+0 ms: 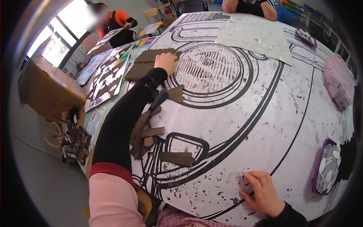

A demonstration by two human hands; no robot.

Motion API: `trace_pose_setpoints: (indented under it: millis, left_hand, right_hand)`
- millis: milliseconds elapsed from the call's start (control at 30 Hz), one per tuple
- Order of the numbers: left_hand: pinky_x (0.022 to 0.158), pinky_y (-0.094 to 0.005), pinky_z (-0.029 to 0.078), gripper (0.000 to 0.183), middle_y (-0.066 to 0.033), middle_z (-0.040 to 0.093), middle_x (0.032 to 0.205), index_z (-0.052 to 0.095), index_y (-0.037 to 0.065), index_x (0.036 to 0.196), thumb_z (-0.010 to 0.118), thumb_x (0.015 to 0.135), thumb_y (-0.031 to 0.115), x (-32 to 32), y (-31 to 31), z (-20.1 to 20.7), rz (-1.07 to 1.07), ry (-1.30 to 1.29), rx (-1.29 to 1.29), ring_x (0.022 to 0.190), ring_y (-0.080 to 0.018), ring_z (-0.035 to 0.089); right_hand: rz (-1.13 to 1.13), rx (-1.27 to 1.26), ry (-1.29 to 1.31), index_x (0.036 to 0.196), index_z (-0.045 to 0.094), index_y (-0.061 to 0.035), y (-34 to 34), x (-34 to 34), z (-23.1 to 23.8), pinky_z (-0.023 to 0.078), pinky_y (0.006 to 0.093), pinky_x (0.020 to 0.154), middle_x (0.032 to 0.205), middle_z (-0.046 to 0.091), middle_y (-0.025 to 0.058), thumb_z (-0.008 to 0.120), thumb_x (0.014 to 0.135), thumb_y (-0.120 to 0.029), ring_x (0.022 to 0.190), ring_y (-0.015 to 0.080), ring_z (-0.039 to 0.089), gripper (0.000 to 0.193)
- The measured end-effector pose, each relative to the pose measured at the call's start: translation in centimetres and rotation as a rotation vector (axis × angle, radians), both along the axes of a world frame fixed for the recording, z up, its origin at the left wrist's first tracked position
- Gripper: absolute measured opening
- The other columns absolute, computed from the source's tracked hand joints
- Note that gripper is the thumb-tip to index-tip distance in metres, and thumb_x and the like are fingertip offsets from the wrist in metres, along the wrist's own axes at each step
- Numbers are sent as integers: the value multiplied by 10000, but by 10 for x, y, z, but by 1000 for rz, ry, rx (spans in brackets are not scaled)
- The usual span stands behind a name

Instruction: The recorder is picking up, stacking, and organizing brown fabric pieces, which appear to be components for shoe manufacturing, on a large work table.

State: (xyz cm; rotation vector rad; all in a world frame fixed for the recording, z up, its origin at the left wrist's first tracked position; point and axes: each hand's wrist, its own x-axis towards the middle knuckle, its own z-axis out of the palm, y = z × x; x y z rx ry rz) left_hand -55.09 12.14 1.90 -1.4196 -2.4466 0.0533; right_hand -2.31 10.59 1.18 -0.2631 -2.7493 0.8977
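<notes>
My left hand (166,63) reaches far forward onto a stack of dark brown, ridged sheets (141,70). Its fingers curl over the stack's right edge and seem to grip the top sheet; the fingertips are partly hidden. Close to that forearm lie a torn brown piece (176,94), a dark-handled tool (159,100) and several loose brown strips (152,132). One more brown strip (176,159) lies by itself, nearer me. Low on the right, my right hand (262,193) hovers at or rests on the printed sheet (242,140), thumb and fingers apart, among small dark scraps.
At right stand a purple basket of grey-white discs (328,168) and a pink plastic bag (339,81). A smaller purple basket (306,37) and a pale sheet (257,36) are farther back. One person in orange (117,24) sits far left; another person's arms (251,7) rest opposite.
</notes>
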Motion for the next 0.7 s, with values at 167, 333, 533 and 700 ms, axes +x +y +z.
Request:
trace_pose_setpoints:
  millis: [167, 333, 533, 700]
  left_hand:
    - [859, -408, 407, 345, -52, 682, 956, 727, 149, 919, 601, 807, 450, -10, 20, 4, 191, 222, -151, 1020, -244, 591]
    - [786, -404, 467, 432, -106, 691, 937, 707, 89, 913, 677, 716, 473, -28, 52, 3, 348, 113, -141, 885, -278, 659]
    - [802, -398, 497, 361, -119, 683, 990, 691, 76, 964, 670, 710, 331, -42, 67, 5, 405, 59, -135, 946, -284, 651]
    - [772, -436, 463, 257, -105, 687, 997, 699, 90, 963, 600, 768, 226, -26, 78, 8, 356, 60, -212, 931, -283, 656]
  right_hand:
    - [19, -9, 2, 1251, 453, -27, 2, 0, -1, 416, 382, 865, 1134, 489, 125, 754, 663, -64, 998, 307, 486, 662]
    - [27, -40, 1, 1245, 463, -27, 16, -2, -1, 420, 374, 856, 1128, 498, 122, 758, 671, -86, 995, 295, 489, 648]
    - [32, -66, -5, 1244, 470, -24, 32, -6, -3, 413, 366, 850, 1124, 511, 118, 755, 688, -103, 993, 282, 491, 630]
    - [21, -72, -11, 1247, 472, -26, 35, -5, -2, 407, 361, 856, 1124, 516, 112, 754, 696, -109, 987, 274, 492, 625]
